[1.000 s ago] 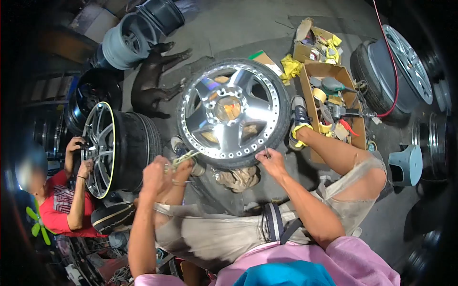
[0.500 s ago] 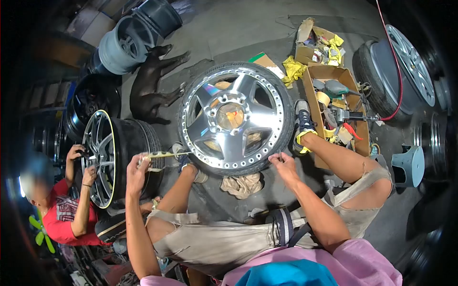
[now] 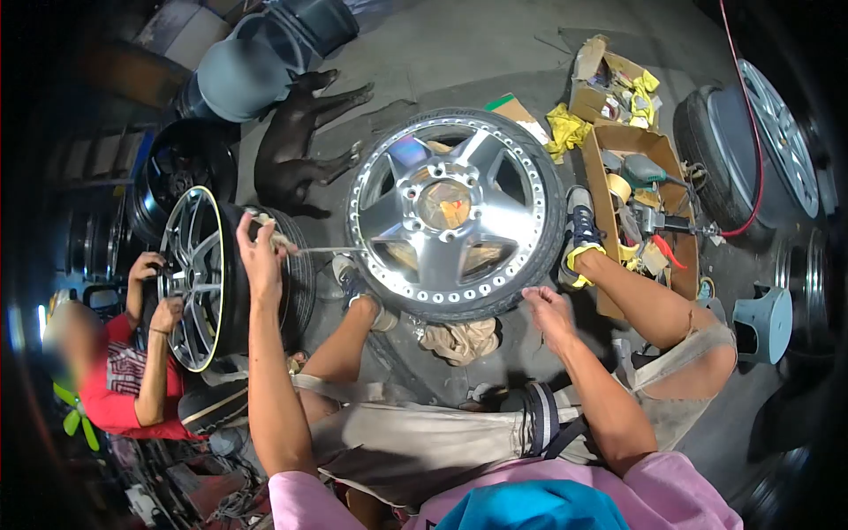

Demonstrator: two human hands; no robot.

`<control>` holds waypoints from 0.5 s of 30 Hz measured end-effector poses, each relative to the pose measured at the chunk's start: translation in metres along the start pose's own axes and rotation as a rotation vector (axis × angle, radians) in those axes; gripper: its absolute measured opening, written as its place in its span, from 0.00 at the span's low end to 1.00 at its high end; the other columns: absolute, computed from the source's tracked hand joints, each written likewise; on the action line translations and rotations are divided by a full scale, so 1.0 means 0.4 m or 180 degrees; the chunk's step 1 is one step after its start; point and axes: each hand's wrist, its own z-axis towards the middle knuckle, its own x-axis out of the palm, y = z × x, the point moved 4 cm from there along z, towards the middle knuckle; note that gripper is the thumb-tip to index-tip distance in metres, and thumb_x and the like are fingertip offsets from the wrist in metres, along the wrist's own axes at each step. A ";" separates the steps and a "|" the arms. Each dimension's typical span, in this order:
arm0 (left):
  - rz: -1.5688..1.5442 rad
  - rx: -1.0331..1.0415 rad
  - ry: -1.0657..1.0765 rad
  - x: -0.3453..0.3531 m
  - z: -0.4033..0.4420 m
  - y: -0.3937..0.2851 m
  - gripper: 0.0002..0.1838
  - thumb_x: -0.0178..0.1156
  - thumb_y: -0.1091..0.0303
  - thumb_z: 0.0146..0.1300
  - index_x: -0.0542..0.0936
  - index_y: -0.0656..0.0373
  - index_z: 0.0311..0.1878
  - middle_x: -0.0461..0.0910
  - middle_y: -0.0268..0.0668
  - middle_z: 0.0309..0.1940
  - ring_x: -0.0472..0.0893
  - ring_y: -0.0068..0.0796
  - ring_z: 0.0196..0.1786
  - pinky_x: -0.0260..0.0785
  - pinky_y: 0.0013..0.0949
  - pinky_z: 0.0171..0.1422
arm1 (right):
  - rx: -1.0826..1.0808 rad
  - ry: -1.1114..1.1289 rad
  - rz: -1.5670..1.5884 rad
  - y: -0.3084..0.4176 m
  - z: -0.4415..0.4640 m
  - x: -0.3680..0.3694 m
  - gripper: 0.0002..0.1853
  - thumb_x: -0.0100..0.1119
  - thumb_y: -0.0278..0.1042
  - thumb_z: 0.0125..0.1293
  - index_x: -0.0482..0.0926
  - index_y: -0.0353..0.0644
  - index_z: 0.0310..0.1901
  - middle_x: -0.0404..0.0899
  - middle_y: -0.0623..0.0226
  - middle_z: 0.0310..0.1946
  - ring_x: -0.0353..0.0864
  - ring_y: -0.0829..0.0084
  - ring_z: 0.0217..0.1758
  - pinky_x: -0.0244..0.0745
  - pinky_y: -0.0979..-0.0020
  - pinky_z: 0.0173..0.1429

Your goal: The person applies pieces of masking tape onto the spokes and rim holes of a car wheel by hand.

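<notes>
Head view, left hand: at left of centre, raised beside the wheel; fingers of the left hand (image 3: 262,256) closed on a pale strip (image 3: 318,250)
Pale strip: bunched at the hand, its thin length reaching right to the wheel's left edge
Head view, right hand: below the wheel's lower right edge, apart from the tyre; fingertips of the right hand (image 3: 549,314) drawn together, cannot tell whether anything is between them
Wheel: polished wheel (image 3: 439,263) in a tyre (image 3: 556,216), centre of frame, face up
Crumpled cloth (image 3: 461,341): on the floor just below the tyre
Cardboard box (image 3: 609,140): right of the wheel, tools inside
Dark dog (image 3: 287,146): lying upper left of centre
Co-worker (image 3: 146,389): left edge, both hands at a spoked rim (image 3: 196,278)
</notes>
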 end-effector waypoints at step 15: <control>0.3896 0.1802 0.2326 0.346 0.036 0.112 0.26 0.54 0.74 0.57 0.83 0.59 0.61 0.80 0.47 0.61 0.83 0.57 0.57 0.75 0.52 0.64 | 0.0190 0.1371 0.0170 0.048 -0.113 0.144 0.20 0.56 0.30 0.77 0.77 0.38 0.68 0.86 0.69 0.60 0.61 0.91 0.22 0.58 0.82 0.24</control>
